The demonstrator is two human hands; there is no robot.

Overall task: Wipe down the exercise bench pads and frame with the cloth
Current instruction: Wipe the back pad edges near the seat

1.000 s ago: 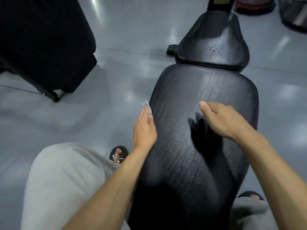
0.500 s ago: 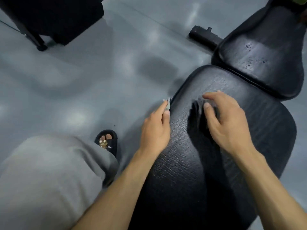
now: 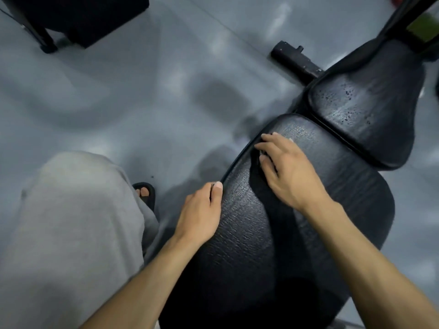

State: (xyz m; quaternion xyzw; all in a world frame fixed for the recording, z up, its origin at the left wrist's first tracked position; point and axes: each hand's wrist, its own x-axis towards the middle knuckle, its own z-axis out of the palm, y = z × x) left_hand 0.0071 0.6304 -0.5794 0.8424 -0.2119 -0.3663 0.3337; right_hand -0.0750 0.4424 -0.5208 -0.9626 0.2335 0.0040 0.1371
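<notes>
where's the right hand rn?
Head view, right of centre: the right hand lies on the long bench pad near its far left edge, just short of the smaller seat pad.

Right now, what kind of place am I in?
Probably a gym: a black textured vinyl bench pad, a second speckled black seat pad, and a glossy grey floor.

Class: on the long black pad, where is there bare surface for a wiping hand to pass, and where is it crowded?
Bare patch: the long black textured bench pad right of the right hand, up to the smaller black seat pad. Crowded: the pad's left edge, where the left hand rests and the right hand's fingers reach.
</notes>
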